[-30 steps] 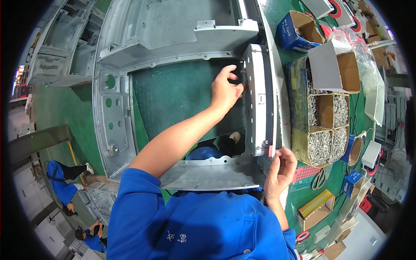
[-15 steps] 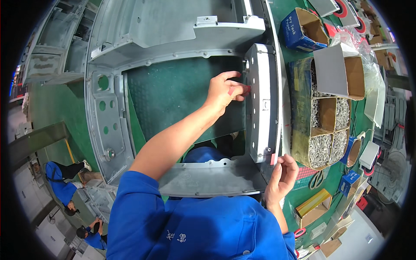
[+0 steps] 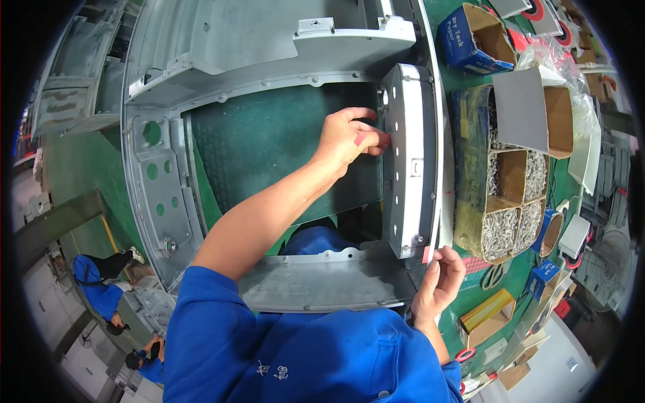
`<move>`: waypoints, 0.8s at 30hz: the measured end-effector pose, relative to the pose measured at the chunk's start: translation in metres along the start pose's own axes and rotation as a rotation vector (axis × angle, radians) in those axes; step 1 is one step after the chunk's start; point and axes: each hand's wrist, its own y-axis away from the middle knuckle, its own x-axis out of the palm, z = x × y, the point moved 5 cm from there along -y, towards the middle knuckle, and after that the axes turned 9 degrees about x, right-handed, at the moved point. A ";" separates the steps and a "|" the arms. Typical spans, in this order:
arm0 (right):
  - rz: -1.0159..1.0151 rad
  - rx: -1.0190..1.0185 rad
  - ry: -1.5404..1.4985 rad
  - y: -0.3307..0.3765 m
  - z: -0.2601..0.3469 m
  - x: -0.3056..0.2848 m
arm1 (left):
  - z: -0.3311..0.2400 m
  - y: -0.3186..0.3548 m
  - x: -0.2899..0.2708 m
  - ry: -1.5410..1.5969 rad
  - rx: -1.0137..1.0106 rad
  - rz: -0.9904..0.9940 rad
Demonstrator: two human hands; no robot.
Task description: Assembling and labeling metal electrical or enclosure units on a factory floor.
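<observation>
From the head camera: my left hand (image 3: 349, 138) reaches through the open middle of a grey sheet-metal frame (image 3: 161, 181), fingers curled and pinched at the inner edge of the rounded grey side panel (image 3: 408, 161); what sits between the fingertips is too small to tell. The panel is smooth painted metal with soft corners and a row of small round holes down its face, standing upright along the frame's right side. My right hand (image 3: 438, 285) cups the panel's lower outer corner, thumb and fingers closed lightly against its edge. The frame is flat stamped metal, punched with round holes on its left bar; its near bar (image 3: 322, 282) lies just above my blue sleeve. Through the opening shows the green textured bench mat (image 3: 269, 148), with free room around my forearm. Just beside the panel's outer edge stands a cardboard box (image 3: 510, 181) split into compartments, the nearer ones heaped with silvery screws (image 3: 500, 232). A blue carton (image 3: 474, 37) sits open farther back. Another person in blue (image 3: 101, 295) crouches at lower left.
</observation>
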 end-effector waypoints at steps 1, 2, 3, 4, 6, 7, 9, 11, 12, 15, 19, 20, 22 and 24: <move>0.003 0.003 0.003 0.000 0.000 0.000 | -0.001 0.000 0.000 -0.002 -0.001 0.003; 0.006 0.006 0.005 0.000 0.000 0.000 | -0.001 0.000 0.000 -0.004 -0.001 0.006; 0.010 0.009 0.008 0.000 0.000 0.000 | -0.001 0.000 0.000 -0.006 -0.002 0.008; 0.007 0.013 0.004 0.000 0.000 0.000 | -0.002 -0.001 0.000 -0.007 -0.001 0.012; 0.003 0.021 -0.004 0.001 -0.001 -0.001 | -0.003 -0.001 0.001 -0.009 0.002 0.018; 0.002 0.013 0.004 0.001 0.000 0.000 | -0.003 -0.001 0.001 -0.009 0.000 0.022; 0.001 -0.004 0.019 0.001 0.001 0.001 | 0.000 -0.002 0.000 -0.008 -0.002 0.030; -0.004 -0.001 0.026 0.000 0.000 0.000 | 0.000 0.000 -0.001 -0.028 -0.005 0.024; -0.007 0.001 0.029 0.001 0.000 0.000 | 0.000 0.001 -0.001 -0.038 -0.006 0.021; 0.000 0.008 -0.013 0.000 0.002 0.001 | 0.004 0.004 -0.003 -0.050 -0.010 0.019; 0.004 -0.002 -0.008 0.000 0.002 0.001 | 0.010 0.010 -0.003 0.035 0.022 0.001; 0.004 -0.004 -0.007 0.000 0.002 0.001 | 0.010 0.012 -0.003 0.054 0.030 -0.005; 0.004 -0.007 -0.007 -0.001 0.002 0.001 | 0.011 0.013 -0.002 0.063 0.046 -0.015; 0.004 -0.006 -0.011 -0.001 0.002 0.001 | 0.011 0.013 0.000 0.043 0.062 -0.024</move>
